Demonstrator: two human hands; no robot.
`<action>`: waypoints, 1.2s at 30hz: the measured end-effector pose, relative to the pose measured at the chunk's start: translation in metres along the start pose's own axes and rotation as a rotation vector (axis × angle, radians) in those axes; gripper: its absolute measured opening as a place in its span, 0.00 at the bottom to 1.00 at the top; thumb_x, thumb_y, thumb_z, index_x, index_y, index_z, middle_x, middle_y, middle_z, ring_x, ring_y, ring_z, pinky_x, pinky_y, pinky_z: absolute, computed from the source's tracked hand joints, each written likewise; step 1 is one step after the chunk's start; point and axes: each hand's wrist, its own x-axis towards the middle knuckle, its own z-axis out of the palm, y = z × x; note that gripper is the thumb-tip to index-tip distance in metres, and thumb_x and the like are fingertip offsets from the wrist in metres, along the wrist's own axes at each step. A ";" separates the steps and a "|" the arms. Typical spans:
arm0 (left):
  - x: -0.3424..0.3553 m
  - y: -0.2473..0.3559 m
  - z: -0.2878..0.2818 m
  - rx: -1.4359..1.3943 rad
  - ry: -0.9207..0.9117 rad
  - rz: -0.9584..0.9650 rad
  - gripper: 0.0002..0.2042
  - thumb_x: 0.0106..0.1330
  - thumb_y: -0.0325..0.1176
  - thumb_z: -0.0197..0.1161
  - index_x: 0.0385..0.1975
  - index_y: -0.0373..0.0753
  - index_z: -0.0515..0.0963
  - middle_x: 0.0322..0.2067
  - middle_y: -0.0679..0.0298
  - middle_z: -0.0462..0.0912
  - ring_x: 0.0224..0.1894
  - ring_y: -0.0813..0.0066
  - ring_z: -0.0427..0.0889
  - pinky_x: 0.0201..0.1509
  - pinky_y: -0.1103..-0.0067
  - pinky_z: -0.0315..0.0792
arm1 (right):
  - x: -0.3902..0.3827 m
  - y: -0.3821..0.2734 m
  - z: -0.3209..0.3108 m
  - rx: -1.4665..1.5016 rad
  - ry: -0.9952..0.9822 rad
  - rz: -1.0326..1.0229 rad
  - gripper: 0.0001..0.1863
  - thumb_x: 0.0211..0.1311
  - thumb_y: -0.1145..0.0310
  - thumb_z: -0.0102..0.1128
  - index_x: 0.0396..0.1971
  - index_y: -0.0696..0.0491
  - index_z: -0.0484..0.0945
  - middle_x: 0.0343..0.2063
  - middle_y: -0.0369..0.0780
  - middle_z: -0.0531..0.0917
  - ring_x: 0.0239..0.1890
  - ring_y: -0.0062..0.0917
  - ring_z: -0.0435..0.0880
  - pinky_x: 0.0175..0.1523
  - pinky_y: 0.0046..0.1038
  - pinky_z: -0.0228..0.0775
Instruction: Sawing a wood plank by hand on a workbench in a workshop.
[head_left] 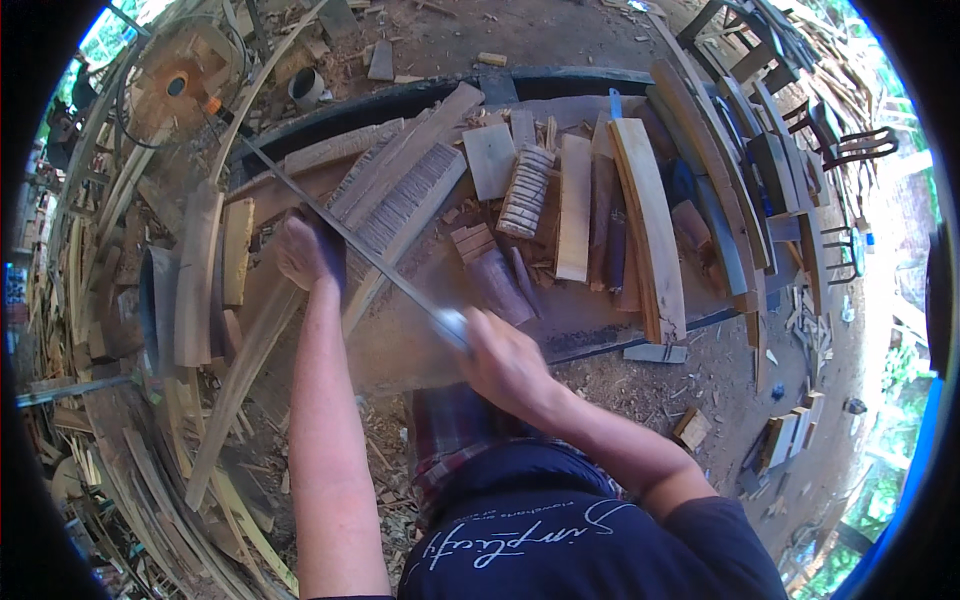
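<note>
My right hand (500,355) is closed on the near end of a long thin metal strip (390,270), at a blurred silver part (450,325). The strip runs diagonally up to the far left, across boards on a worn work surface (385,350). Beside it, my left hand (310,250) is curled and blurred; what its fingers hold is hidden. A rough ridged board (415,205) lies just beyond the strip, and a long plank (245,390) slopes down toward the lower left.
Short wood pieces (520,195), a pale plank (640,220) and stacked long boards (720,180) cover the right of the surface. A round metal-ringed object (175,85) is at upper left, dark chairs (840,145) at right, scraps and offcuts (690,430) on the ground.
</note>
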 end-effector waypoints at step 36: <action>0.009 -0.003 0.008 -0.046 -0.031 -0.006 0.17 0.68 0.40 0.51 0.27 0.36 0.82 0.33 0.49 0.84 0.38 0.52 0.84 0.40 0.64 0.75 | 0.035 -0.008 0.018 0.026 -0.112 0.088 0.13 0.60 0.71 0.59 0.39 0.56 0.66 0.27 0.52 0.77 0.33 0.54 0.78 0.37 0.48 0.70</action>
